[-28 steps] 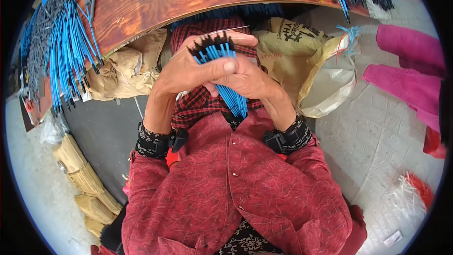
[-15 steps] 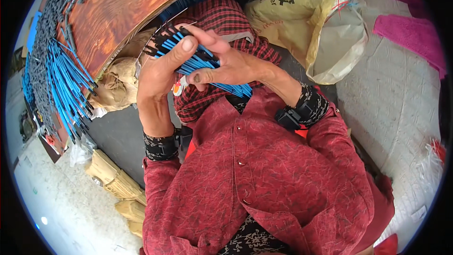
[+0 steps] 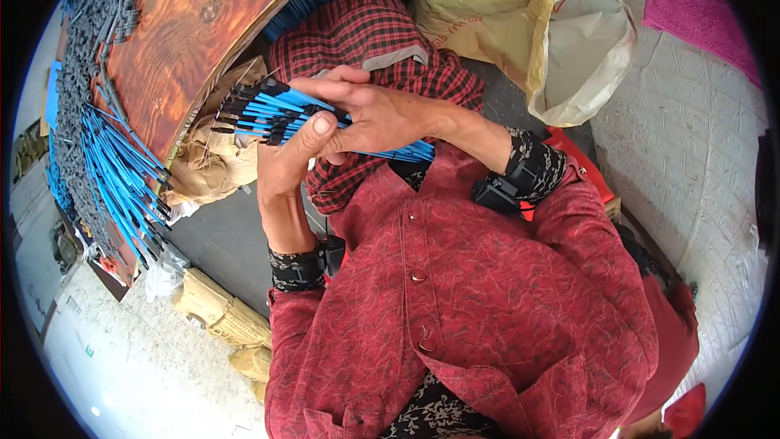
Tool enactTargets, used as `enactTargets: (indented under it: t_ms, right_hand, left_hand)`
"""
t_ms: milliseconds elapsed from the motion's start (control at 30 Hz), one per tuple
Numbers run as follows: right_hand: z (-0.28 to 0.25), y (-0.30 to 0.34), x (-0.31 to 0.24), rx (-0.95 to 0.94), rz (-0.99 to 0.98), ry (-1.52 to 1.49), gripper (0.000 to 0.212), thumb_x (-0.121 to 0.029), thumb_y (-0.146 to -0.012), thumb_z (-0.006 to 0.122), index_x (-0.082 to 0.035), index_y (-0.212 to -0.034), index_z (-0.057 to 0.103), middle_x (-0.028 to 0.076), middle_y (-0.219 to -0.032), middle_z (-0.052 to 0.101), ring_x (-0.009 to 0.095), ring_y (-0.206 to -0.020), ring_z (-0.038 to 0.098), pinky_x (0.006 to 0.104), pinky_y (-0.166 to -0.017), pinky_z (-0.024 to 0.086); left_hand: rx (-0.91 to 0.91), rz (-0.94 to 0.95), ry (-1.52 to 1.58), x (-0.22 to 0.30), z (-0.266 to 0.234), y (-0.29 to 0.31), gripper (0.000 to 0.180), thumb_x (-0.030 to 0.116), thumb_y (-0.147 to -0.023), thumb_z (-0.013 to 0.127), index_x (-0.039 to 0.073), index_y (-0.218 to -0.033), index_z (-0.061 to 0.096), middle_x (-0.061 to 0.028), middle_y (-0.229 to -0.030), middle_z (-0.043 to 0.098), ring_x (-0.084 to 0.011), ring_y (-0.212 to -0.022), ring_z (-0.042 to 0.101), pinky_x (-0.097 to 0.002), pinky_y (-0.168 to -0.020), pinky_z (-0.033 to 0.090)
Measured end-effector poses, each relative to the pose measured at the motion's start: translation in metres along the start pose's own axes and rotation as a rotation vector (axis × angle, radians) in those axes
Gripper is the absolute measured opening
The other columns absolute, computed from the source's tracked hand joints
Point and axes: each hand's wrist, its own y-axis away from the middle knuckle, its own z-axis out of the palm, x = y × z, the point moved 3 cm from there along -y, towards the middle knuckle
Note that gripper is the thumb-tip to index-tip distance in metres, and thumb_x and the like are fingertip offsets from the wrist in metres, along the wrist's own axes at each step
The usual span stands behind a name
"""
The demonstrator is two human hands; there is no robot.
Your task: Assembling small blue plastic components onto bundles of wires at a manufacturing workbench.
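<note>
A bundle of thin blue rods with black ends (image 3: 266,110) lies across both my hands above my lap, its black tips fanned toward the left. My left hand (image 3: 294,153) grips it from below and the near side, thumb up against the rods. My right hand (image 3: 370,118) lies over the bundle's middle with its fingers wrapped round the top. The rear part of the rods shows under my right wrist and ends near my chest. A few thin wire-like strands stick out beyond the tips. Some fingers of both hands are hidden by the bundle.
To the upper left is a wooden tabletop (image 3: 203,45) with knotted dark grey cords (image 3: 77,57) and more blue rods (image 3: 118,167) over its edge. Plaid cloth (image 3: 345,28) covers my lap. An open yellow sack (image 3: 479,20), a purple cloth (image 3: 699,28) and brown paper packages (image 3: 223,305) lie around.
The bundle has swung flatter, its black tips now lower and further left. My right hand has closed over its top; my left hand has shifted down and slightly right.
</note>
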Motion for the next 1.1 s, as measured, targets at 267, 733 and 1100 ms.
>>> enactTargets:
  t_ms: [267, 733, 1100]
  right_hand:
    - [0.005, 0.014, 0.009, 0.02, -0.168, 0.201, 0.059, -0.039, -0.085, 0.077, -0.004, -0.127, 0.057, 0.01, -0.103, 0.07, 0.028, -0.099, 0.067, 0.0399, -0.089, 0.053]
    - [-0.022, 0.002, 0.039, 0.223, -0.178, 0.358, 0.041, -0.021, -0.08, 0.081, -0.009, -0.116, 0.065, 0.008, -0.105, 0.071, 0.029, -0.1, 0.07, 0.0391, -0.086, 0.056]
    - [-0.03, -0.003, 0.028, 0.165, -0.381, 0.684, 0.042, -0.01, -0.073, 0.077, -0.007, -0.113, 0.065, 0.008, -0.113, 0.068, 0.03, -0.111, 0.063, 0.0416, -0.094, 0.05]
  left_hand:
    - [0.016, 0.238, 0.018, 0.02, 0.016, 0.024, 0.029, 0.027, -0.095, 0.07, 0.003, -0.109, 0.061, -0.0176, -0.091, 0.071, -0.0347, -0.098, 0.068, -0.0573, -0.107, 0.041]
    - [-0.512, 0.75, -0.538, 0.098, 0.044, 0.029, 0.019, 0.012, -0.089, 0.073, 0.001, -0.103, 0.066, -0.0185, -0.096, 0.076, -0.033, -0.091, 0.075, -0.0491, -0.089, 0.058]
    - [-0.465, 0.719, -0.71, 0.105, 0.062, 0.041, 0.023, 0.016, -0.082, 0.069, 0.004, -0.1, 0.075, -0.0116, -0.1, 0.075, -0.0275, -0.095, 0.073, -0.0428, -0.089, 0.059]
